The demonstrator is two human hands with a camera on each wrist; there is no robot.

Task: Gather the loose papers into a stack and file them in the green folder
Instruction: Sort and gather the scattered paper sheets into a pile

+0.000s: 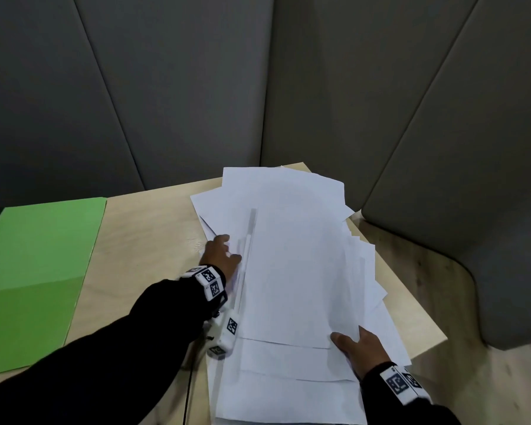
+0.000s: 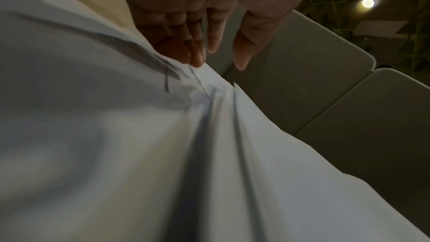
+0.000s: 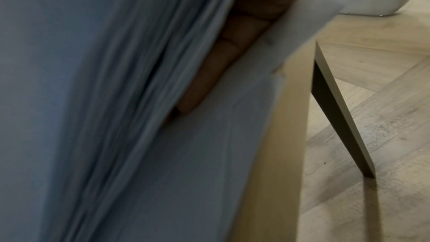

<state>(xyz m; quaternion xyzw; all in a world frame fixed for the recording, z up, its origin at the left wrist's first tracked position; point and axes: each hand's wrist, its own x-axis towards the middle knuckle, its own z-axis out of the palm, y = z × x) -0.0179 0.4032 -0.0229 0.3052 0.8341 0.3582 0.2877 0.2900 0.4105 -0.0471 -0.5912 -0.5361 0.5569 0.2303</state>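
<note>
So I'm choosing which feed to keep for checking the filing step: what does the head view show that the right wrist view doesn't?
Only the head view shows the green folder lying apart at the table's left, the left hand at the papers' left edge, and the right hand gripping their near right corner. Only the right wrist view shows fingers tucked between sheets, a table leg and the floor. Both show the uneven papers and the wooden table.

Head view dim, evenly lit, white papers (image 1: pixel 292 271) brightest, soft shadows between sheets; wall panels bow at wide-angle edges. Left wrist view dark, near papers smeared by blur, round ceiling lamp (image 2: pixel 368 3) glaring upper right. Right wrist view blurred, sheets bluish-grey, floor (image 3: pixel 372 135) sharper.
</note>
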